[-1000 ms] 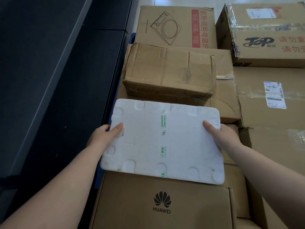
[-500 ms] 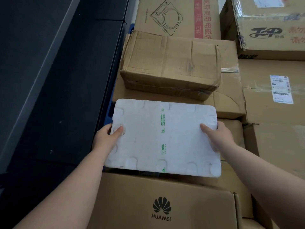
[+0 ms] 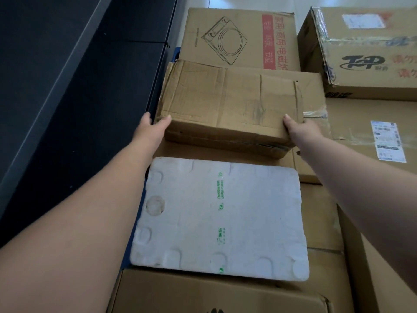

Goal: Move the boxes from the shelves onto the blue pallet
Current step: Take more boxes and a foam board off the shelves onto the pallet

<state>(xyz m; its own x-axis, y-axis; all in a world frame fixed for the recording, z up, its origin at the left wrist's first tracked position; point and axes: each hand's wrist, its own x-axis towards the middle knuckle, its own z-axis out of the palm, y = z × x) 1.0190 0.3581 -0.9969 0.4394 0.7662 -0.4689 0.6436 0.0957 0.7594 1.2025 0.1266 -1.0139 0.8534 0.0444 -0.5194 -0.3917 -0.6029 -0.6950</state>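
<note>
Both hands are on the worn brown box point(image 3: 230, 102), one at each near corner. My left hand point(image 3: 150, 129) lies against the left end with the thumb over the top edge, and my right hand point(image 3: 297, 128) presses the right end the same way. The fingers run down the far sides of the box, so I cannot tell how far they curl under it; to me it looks like a squeeze between the palms, not a full wrap.

From the head camera, this box sits on top of other cartons, just behind the white foam box point(image 3: 220, 219), which lies flat and free of both hands on the stack near me. Behind it stands a carton with a cooker drawing point(image 3: 239, 38), and to the right a taped carton point(image 3: 365, 50) and one with a shipping label point(image 3: 388, 141). A sliver of the blue pallet point(image 3: 176, 54) shows at the left edge of the pile, beside the dark shelf point(image 3: 79, 86).

As I judge it, the step is to shift or square this box in the pile. Its cardboard is creased and soft, so I would press evenly from both ends, keep it level, and slide it without tipping. I would watch the torn tape at its right end, and keep it from nudging the foam box.
</note>
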